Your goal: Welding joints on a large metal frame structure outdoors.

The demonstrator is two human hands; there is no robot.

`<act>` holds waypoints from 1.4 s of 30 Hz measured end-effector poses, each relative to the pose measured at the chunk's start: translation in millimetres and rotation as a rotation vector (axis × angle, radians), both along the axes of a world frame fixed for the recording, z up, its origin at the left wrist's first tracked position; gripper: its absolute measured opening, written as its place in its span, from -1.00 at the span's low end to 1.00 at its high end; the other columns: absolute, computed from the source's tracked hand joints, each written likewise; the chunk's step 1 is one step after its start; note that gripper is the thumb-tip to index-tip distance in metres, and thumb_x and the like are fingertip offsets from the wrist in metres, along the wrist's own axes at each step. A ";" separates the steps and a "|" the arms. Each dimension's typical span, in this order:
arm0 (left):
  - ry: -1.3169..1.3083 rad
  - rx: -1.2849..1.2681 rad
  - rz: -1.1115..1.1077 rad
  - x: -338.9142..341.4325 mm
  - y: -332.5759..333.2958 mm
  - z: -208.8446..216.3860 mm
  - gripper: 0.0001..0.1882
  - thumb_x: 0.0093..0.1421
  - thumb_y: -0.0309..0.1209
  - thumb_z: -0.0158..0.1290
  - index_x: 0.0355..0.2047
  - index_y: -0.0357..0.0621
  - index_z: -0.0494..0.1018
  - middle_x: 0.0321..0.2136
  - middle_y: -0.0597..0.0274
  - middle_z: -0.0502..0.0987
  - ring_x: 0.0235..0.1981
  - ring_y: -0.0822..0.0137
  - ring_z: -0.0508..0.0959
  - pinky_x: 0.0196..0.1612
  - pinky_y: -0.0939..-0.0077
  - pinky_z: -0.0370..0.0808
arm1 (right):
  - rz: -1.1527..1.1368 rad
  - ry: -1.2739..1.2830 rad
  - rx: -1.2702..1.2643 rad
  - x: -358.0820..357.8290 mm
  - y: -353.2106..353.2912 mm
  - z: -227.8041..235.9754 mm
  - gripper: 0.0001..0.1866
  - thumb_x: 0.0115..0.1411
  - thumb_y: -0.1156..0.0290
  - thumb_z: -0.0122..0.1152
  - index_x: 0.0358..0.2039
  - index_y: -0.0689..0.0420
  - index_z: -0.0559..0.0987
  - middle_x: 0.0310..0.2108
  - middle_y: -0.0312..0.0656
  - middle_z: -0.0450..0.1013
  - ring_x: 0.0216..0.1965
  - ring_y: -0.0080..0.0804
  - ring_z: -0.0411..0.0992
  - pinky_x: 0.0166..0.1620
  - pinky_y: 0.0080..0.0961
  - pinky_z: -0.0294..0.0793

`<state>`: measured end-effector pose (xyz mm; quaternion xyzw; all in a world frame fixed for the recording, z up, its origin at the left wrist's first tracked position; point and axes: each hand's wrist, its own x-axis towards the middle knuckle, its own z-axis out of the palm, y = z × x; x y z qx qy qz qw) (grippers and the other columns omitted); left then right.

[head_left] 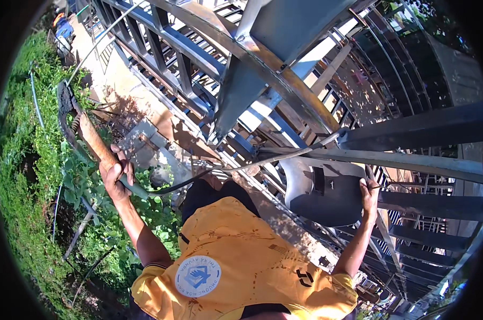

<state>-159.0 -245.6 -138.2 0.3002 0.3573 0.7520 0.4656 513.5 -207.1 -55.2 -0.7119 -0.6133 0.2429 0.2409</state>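
My view of the left hand (pixel 116 173) loses most of the palm behind the tan handle (pixel 95 140) it grips. At the right hand (pixel 368 196), I can't tell whether the fingers pinch the dark shield (pixel 332 201), the thin rod (pixel 395 185) or both; the shield's far face is hidden from me. I can't follow the grey cable (pixel 284 155) past the dark beam (pixel 412 129). My round rim cuts off that beam; the lower edge crops the yellow shirt (pixel 241 250). The distant blue-clad person (pixel 64 29) is too small to read.
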 end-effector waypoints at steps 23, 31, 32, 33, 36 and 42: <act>0.434 -0.225 -0.076 -23.9 44.6 -9.4 -0.61 -0.11 -0.35 0.17 -0.28 -0.26 0.35 -0.63 0.31 0.32 -0.78 0.52 0.27 -0.73 0.74 0.13 | -0.121 -0.203 -0.002 -23.5 -6.5 -4.1 -0.66 0.19 0.40 0.06 -0.18 0.48 0.46 0.10 0.15 0.27 0.18 -0.14 0.17 0.18 -0.40 0.11; 0.264 -0.222 -0.186 -53.7 41.2 -48.6 -0.71 0.00 -0.47 0.13 -0.28 -0.25 0.31 -0.63 0.25 0.33 -0.79 0.49 0.25 -0.76 0.71 0.15 | -0.133 -0.382 0.005 -46.1 8.3 16.4 -0.54 0.23 0.28 0.06 0.00 0.39 0.38 0.00 0.01 0.39 0.03 -0.40 0.31 0.09 -0.49 0.22; 0.270 -0.228 -0.200 -53.0 42.6 -48.2 -0.71 0.00 -0.47 0.13 -0.28 -0.25 0.31 -0.63 0.25 0.33 -0.79 0.49 0.25 -0.76 0.71 0.15 | -0.118 -0.398 -0.053 -42.8 8.7 16.7 -0.54 0.23 0.30 0.06 0.02 0.39 0.36 0.05 0.02 0.35 0.08 -0.38 0.28 0.12 -0.49 0.19; 0.236 -0.203 -0.228 -51.3 43.0 -47.8 -0.68 0.00 -0.47 0.12 -0.25 -0.27 0.30 -0.63 0.24 0.33 -0.79 0.49 0.24 -0.76 0.70 0.15 | -0.100 -0.414 -0.108 -41.1 6.9 16.6 -0.53 0.23 0.31 0.06 0.04 0.39 0.34 0.09 0.03 0.32 0.12 -0.36 0.25 0.15 -0.49 0.16; 0.162 -0.147 -0.280 -43.9 45.0 -44.5 -0.62 0.00 -0.47 0.11 -0.18 -0.31 0.26 -0.62 0.23 0.33 -0.80 0.49 0.22 -0.78 0.70 0.15 | -0.099 -0.388 -0.020 -47.0 2.6 13.9 -0.57 0.23 0.32 0.05 -0.01 0.41 0.38 0.11 0.07 0.28 0.17 -0.30 0.21 0.17 -0.47 0.13; 0.006 -0.057 -0.309 -25.3 48.0 -53.9 -0.41 -0.01 -0.48 0.11 0.02 -0.37 0.15 -0.62 0.24 0.29 -0.79 0.47 0.21 -0.77 0.70 0.16 | -0.070 -0.393 -0.025 -43.5 -1.9 17.8 -0.60 0.22 0.32 0.05 -0.08 0.41 0.44 0.11 0.13 0.26 0.19 -0.16 0.20 0.19 -0.43 0.12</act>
